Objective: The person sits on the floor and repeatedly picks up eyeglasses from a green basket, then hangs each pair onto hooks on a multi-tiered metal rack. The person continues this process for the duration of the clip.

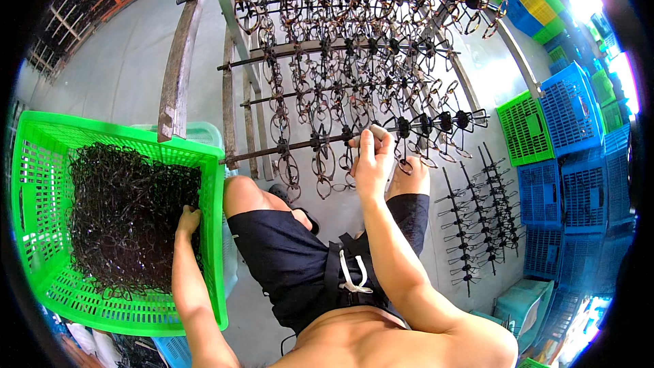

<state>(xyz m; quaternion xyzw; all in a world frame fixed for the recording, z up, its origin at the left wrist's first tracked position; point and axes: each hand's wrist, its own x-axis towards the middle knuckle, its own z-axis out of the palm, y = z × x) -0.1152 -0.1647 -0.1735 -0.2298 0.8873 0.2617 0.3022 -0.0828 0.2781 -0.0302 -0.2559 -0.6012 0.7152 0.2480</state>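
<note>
My left hand [190,221] reaches into a green plastic basket [220,266] and touches the right side of a tangled heap of dark eyeglass frames [127,225]. Its fingertips are partly lost among them, so any grip is unclear. My right hand [374,156] is raised at the nearest metal rod [265,152] of a rack, with its fingers bent next to the black clips [403,127]. A pale covering wraps one fingertip. Whether those fingers pinch a frame cannot be made out. Eyeglass frames [324,163] hang from the clips along this rod.
More rods of tortoiseshell-coloured frames [352,20] fill the rack behind, between metal uprights [176,71]. Several clip-bearing rods [477,214] lie on the floor at right. Blue crates [572,112] and a green crate [525,128] are stacked beyond them. My knees flank the rack's near end.
</note>
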